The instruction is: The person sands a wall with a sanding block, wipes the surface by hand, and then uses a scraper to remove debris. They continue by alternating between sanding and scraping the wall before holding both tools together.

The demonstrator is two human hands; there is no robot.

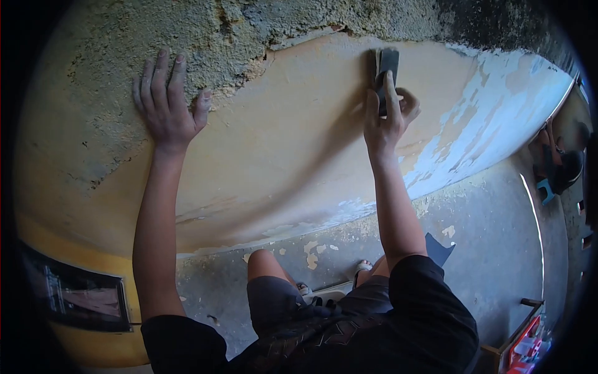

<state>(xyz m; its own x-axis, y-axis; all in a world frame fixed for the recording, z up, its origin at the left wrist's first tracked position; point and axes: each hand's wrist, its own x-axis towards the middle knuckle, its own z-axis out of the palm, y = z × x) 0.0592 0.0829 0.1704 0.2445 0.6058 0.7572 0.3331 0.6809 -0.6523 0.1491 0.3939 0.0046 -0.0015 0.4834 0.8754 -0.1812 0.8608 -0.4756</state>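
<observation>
A wall (280,137) with bare yellowish plaster fills the view ahead of me. My left hand (167,109) lies against it with fingers spread, the fingertips on a rough grey patch (205,56) where the surface has broken away. My right hand (391,115) grips a dark sanding block (387,65), which looks wrapped in a folded sheet of sandpaper. The block is against the smooth plaster just below the rough edge, with the index finger stretched along it. Flaking white paint (498,100) covers the wall to the right of this hand.
Paint flakes (311,254) lie on the grey floor (486,218) near my feet. A dark sheet (439,249) shows beside my right upper arm. Another person (564,162) is at the far right by a blue stool (545,191). A framed window (81,293) is at lower left.
</observation>
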